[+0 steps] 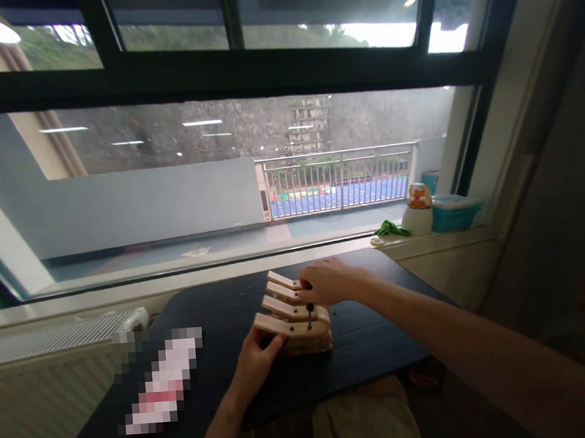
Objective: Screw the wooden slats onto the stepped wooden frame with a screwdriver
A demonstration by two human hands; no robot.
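A pale wooden piece [292,320] shaped like a hand, with several finger-like slats pointing left, lies on a black table [218,304]. My left hand [257,361] grips its near left edge, fingers curled on the lowest slat. My right hand [327,280] is closed over the far side of the piece, and a thin dark tool [308,314] pokes down from it onto the wood; what the fingers hold is mostly hidden.
A blurred white and red flat object [163,381] lies on the table's left part. On the windowsill at the right stand a small figurine [419,209], a teal box [455,213] and something green [391,228]. A radiator [45,340] runs under the sill at left.
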